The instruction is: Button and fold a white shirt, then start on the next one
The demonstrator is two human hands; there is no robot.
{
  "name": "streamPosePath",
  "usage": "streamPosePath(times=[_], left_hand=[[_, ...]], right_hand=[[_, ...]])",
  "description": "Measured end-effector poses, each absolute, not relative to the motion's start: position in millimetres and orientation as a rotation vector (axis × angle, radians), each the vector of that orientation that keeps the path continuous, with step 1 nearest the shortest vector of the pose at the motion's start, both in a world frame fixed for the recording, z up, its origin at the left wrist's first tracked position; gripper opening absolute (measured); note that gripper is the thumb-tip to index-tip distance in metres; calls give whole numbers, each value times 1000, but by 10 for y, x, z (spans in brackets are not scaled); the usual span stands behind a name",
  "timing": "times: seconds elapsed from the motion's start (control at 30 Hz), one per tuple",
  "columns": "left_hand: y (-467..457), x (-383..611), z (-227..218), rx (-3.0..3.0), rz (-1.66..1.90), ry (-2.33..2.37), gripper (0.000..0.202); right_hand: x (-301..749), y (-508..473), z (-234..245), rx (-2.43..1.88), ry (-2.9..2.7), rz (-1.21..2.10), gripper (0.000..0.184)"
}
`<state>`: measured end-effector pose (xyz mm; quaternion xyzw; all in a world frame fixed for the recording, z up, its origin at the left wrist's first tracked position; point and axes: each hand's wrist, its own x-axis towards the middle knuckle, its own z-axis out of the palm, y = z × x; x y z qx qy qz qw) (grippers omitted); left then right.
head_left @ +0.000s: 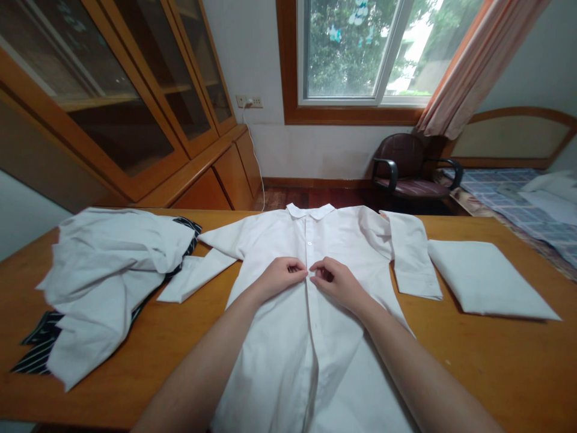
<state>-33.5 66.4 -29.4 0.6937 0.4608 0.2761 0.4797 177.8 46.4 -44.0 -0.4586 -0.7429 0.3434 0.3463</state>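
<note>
A white button-up shirt lies face up on a wooden table, collar away from me, sleeves spread to both sides. My left hand pinches the left edge of the shirt's front placket at mid-chest. My right hand pinches the right edge directly opposite, the fingertips of both hands almost touching. One fastened button shows above the hands. Below my hands the shirt front hangs slightly parted.
A heap of white garments over a dark striped one lies at the table's left. A folded white cloth rests at the right. Beyond the table stand a dark armchair, a bed and a glass-fronted wooden cabinet.
</note>
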Motion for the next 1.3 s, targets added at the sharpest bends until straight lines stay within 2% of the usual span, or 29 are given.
streamPosePath(times=[0.73, 1.3], left_hand=[[663, -327, -251, 1671, 644, 1119, 18], [651, -318, -236, 1681, 638, 1127, 20]], right_hand=[[1764, 461, -434, -1195, -1981, 799, 7], [1770, 473, -456, -1214, -2001, 850, 9]])
